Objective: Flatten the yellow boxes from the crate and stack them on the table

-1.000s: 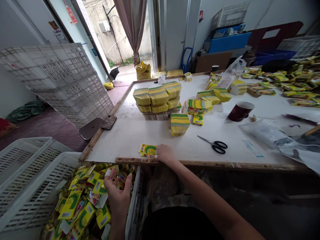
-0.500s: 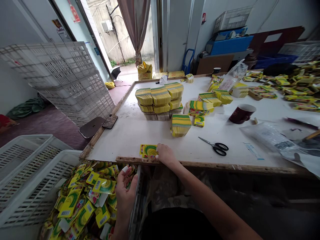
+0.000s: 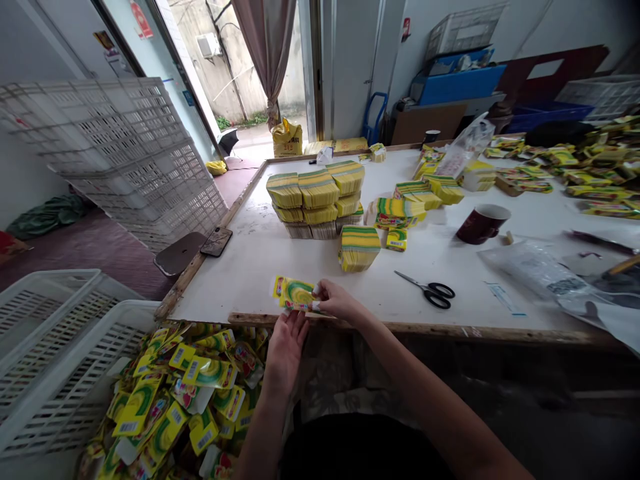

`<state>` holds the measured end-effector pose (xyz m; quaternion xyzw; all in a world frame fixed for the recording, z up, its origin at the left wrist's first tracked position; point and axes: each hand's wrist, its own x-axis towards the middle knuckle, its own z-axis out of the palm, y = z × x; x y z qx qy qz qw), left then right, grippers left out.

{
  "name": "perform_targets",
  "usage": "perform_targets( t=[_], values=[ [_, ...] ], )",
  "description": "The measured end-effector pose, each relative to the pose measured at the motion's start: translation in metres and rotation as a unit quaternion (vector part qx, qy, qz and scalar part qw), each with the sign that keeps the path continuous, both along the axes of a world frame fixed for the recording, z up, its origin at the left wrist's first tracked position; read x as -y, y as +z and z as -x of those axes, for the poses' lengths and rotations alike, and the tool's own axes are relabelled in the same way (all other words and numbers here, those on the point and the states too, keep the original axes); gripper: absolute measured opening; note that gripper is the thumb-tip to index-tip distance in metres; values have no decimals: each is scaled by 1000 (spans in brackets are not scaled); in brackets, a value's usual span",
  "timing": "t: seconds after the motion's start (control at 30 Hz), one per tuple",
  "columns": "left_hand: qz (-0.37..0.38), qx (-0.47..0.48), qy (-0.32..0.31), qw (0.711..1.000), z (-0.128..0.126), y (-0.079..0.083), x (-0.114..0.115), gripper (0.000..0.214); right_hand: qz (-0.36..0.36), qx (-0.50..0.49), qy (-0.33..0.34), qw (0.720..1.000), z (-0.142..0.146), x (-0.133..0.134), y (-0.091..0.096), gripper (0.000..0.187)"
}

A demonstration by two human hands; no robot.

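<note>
My right hand [image 3: 340,300] pinches the right end of a flat yellow-and-green carton [image 3: 294,291], raised slightly off the table near its front edge. My left hand [image 3: 286,340] is palm up with its fingers stretched out, the fingertips at the carton's lower edge; whether they touch it I cannot tell. Below and to the left, a heap of similar flat cartons [image 3: 207,371] fills a crate. Beyond my hands stands a bundle of stacked cartons [image 3: 359,248], and behind it a larger block of bundles [image 3: 316,193] piled in layers.
Black-handled scissors [image 3: 435,292] and a dark red mug [image 3: 483,224] lie to the right on the white table [image 3: 240,267]. A phone [image 3: 217,241] rests at the left edge. White crates [image 3: 115,360] stand at the left. Loose cartons [image 3: 600,177] cover the far right.
My left hand has moved right and up from over the carton heap to the carton's lower edge. My right hand has lifted the carton slightly off the table and tilted it.
</note>
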<state>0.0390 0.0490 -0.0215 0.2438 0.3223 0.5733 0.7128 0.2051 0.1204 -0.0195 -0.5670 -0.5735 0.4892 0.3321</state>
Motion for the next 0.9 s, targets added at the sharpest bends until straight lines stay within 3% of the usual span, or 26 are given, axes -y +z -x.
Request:
perform_targets(
  t=[0.2, 0.3, 0.47, 0.6, 0.77, 0.9],
  values=[
    [-3, 41, 2, 999, -21, 5, -25, 68, 74, -119, 79, 987, -1, 10, 11, 27],
    [-33, 30, 41, 998, -27, 4, -29, 63, 82, -152, 91, 981, -1, 10, 15, 28],
    [-56, 27, 139, 988, -31, 10, -28, 52, 22, -179, 80, 980, 20, 32, 21, 28],
    [-76, 40, 227, 970, -22, 25, -24, 64, -34, -200, 52, 978, 48, 66, 29, 22],
    [-85, -23, 204, 975, -7, 30, -18, 59, -42, -280, 52, 958, 63, 90, 33, 30],
    [-87, -74, 215, 970, -8, 18, -10, 56, -104, -180, 12, 978, 56, 86, 27, 24]
  ],
)
